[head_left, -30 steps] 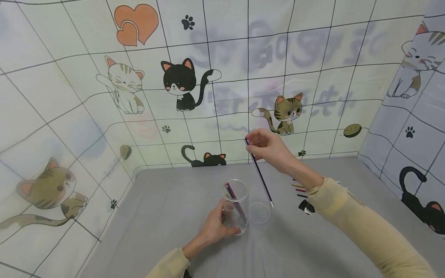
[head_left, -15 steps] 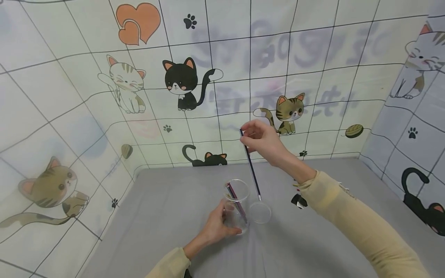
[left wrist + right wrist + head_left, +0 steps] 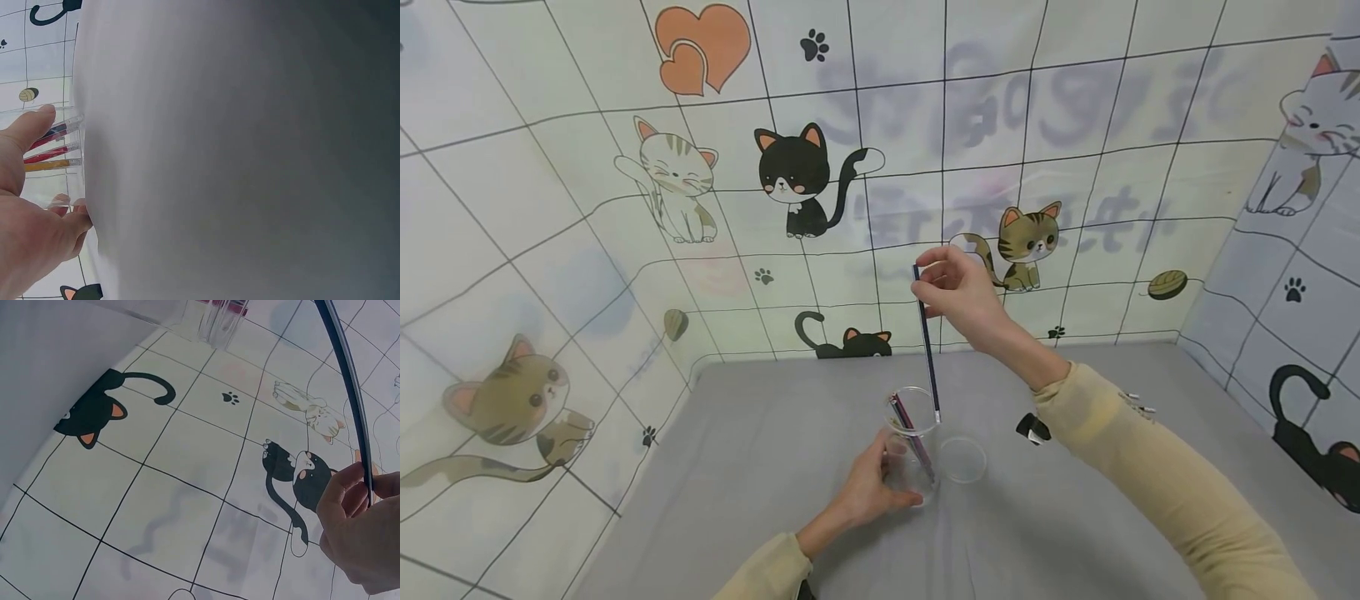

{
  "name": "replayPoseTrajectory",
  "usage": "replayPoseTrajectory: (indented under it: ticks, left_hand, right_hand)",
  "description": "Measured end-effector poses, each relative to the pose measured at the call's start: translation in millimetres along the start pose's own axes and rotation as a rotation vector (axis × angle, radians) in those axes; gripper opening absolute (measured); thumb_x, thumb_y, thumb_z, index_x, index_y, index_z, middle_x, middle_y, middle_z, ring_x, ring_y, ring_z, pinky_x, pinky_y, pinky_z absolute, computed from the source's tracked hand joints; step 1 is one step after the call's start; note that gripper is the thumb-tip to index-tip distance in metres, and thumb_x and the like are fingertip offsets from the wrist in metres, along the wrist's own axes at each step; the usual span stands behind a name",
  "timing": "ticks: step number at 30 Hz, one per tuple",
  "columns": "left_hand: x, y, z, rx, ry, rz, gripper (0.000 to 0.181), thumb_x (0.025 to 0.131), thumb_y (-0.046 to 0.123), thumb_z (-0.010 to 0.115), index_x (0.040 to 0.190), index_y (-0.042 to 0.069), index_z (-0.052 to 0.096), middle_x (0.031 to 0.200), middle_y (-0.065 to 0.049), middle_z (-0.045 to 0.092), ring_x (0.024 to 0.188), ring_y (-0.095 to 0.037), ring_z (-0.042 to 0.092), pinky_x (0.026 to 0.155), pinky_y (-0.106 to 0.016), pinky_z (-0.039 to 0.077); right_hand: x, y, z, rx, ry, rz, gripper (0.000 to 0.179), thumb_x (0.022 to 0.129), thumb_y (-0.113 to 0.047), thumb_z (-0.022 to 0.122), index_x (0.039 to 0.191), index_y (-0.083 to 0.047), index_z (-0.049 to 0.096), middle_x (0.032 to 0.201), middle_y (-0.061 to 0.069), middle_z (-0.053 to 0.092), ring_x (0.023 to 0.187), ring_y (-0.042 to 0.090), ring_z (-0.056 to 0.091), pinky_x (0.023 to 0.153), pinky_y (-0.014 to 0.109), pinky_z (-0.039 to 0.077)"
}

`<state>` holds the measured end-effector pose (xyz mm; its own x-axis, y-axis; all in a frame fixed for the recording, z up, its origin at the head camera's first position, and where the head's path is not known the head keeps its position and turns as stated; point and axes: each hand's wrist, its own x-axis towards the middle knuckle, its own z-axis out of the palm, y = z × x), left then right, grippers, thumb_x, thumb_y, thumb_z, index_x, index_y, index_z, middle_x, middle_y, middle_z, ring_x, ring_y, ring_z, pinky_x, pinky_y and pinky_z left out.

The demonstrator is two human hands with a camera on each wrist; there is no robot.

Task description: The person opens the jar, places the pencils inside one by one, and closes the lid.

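Note:
A clear cup point(image 3: 901, 482) stands on the grey table, and my left hand point(image 3: 867, 485) grips it low on its side. Several coloured pencils point(image 3: 917, 446) lean inside; the left wrist view shows red, yellow and dark blue ones point(image 3: 53, 165) with pale ends. Between thumb and fingertips, my right hand point(image 3: 966, 300) pinches a dark blue pencil point(image 3: 928, 354) near its top. It hangs almost upright, its pale lower end at the right side of the cup's rim; whether that end is inside cannot be told. The right wrist view also shows this pencil point(image 3: 351, 381) in the fingers.
A clear round disc point(image 3: 963, 460) lies just right of the cup. Farther right is a small black-and-white object point(image 3: 1033, 428), partly beside the right sleeve point(image 3: 1120, 442). Pale stick ends point(image 3: 1138, 403) show behind that sleeve. A cat-printed cloth point(image 3: 820, 283) rises behind the table.
My right hand has moved left and slightly up, bringing the dark blue pencil from right of the disc to the cup's rim and more upright. The left hand stays on the cup.

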<state>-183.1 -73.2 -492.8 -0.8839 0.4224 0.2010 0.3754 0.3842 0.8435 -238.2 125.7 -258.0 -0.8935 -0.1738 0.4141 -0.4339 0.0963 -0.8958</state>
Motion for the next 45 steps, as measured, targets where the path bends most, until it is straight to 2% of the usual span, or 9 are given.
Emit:
replayPoseTrajectory:
  ticks: [10, 23, 30, 34, 41, 45]
  left_hand:
    - [0.8, -2.8, 0.4, 0.003, -0.003, -0.002, 0.089, 0.067, 0.011, 0.093, 0.14, 0.011, 0.042, 0.124, -0.015, 0.059, 0.119, -0.036, 0.057, 0.101, -0.049, 0.047]
    - [1.4, -4.2, 0.6, -0.004, 0.002, 0.008, 0.091, 0.067, 0.011, 0.093, 0.141, 0.012, 0.041, 0.122, -0.014, 0.06, 0.117, -0.035, 0.058, 0.101, -0.047, 0.048]
    - [2.4, -4.9, 1.3, -0.002, 0.004, 0.007, 0.093, 0.067, 0.01, 0.094, 0.142, 0.012, 0.04, 0.121, -0.014, 0.06, 0.117, -0.034, 0.059, 0.1, -0.046, 0.048]
    - [2.2, -4.2, 0.7, 0.003, -0.008, 0.0, 0.092, 0.068, 0.012, 0.093, 0.143, 0.013, 0.04, 0.124, -0.015, 0.059, 0.12, -0.036, 0.057, 0.102, -0.048, 0.047]
    - [2.9, -4.1, 0.1, 0.0, -0.009, 0.003, 0.085, 0.068, 0.011, 0.093, 0.136, 0.012, 0.043, 0.126, -0.016, 0.058, 0.121, -0.036, 0.056, 0.101, -0.048, 0.047]
    - [2.7, -4.2, -0.1, -0.012, -0.01, 0.008, 0.083, 0.068, 0.011, 0.093, 0.135, 0.011, 0.044, 0.128, -0.017, 0.057, 0.12, -0.034, 0.057, 0.101, -0.048, 0.047]
  right_hand:
    - [5.4, 3.1, 6.7, -0.006, 0.021, -0.052, 0.028, 0.094, 0.002, 0.063, 0.121, 0.002, 0.054, 0.096, 0.013, 0.057, 0.082, 0.022, 0.06, 0.069, 0.033, 0.059]
    - [1.9, 15.3, 17.1, -0.027, 0.017, -0.039, 0.027, 0.094, 0.001, 0.064, 0.119, 0.001, 0.055, 0.097, 0.014, 0.056, 0.084, 0.027, 0.059, 0.068, 0.032, 0.059]
    - [-5.1, 23.7, 23.6, -0.043, -0.018, -0.023, 0.027, 0.094, 0.0, 0.064, 0.119, 0.001, 0.054, 0.098, 0.015, 0.056, 0.088, 0.027, 0.059, 0.07, 0.034, 0.059]
    - [-10.1, 31.0, 27.2, -0.051, -0.041, 0.0, 0.027, 0.093, 0.0, 0.065, 0.118, 0.0, 0.054, 0.1, 0.015, 0.056, 0.089, 0.028, 0.058, 0.072, 0.04, 0.06]
    - [-20.1, 38.0, 33.5, -0.045, -0.102, 0.027, 0.026, 0.092, 0.001, 0.065, 0.115, -0.001, 0.053, 0.097, 0.015, 0.056, 0.087, 0.029, 0.058, 0.069, 0.039, 0.06]
    - [-26.3, 40.2, 35.6, -0.052, -0.136, 0.033, 0.025, 0.092, 0.001, 0.066, 0.113, -0.002, 0.053, 0.096, 0.015, 0.056, 0.086, 0.029, 0.059, 0.069, 0.044, 0.06]
